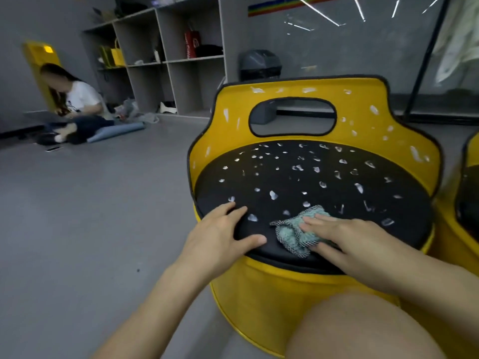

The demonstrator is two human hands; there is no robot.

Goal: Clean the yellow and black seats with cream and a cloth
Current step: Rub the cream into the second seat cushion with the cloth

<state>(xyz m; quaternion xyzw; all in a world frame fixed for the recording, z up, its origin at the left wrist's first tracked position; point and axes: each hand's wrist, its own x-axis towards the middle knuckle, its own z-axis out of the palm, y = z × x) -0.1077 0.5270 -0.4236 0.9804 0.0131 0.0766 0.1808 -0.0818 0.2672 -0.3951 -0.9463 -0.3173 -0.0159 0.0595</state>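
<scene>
- One view only, head cam. The seat (274,301) is right in front of my knee (363,330). Its black cushion (311,177) and yellow backrest (363,104) are dotted all over with cream dabs (273,195).
- My left hand (223,234) lies flat and spread on the near-left edge of the cushion, thumb along the rim, holding nothing.
- My right hand (344,237) has straight fingers pressing the cloth (287,238) onto the near edge of the cushion. It's a press, not a grip.
- Risk: the cloth is bunched under my fingers, so a wide stroke would likely smear the dabs rather than work them in.
- Risk: with no grip on the cloth, it could slip out from under my palm on a fast pass.
- Risk: my left fingertips sit just beside two dabs. A small shift puts cream on my hand, then on the clean rim.
- Risk: one small cloth against this many dabs will probably load up early.
- Risk: dabs on the backrest may run down into the cushion seam.
- Hidden: the near-right edge of the cushion, behind my right forearm, plus whatever lies under the cloth.
- Cut off: the second seat (469,203) at the right frame edge. I can't judge its state.
- No cream container is in view.
- I can't tell whether the cloth is damp.
</scene>
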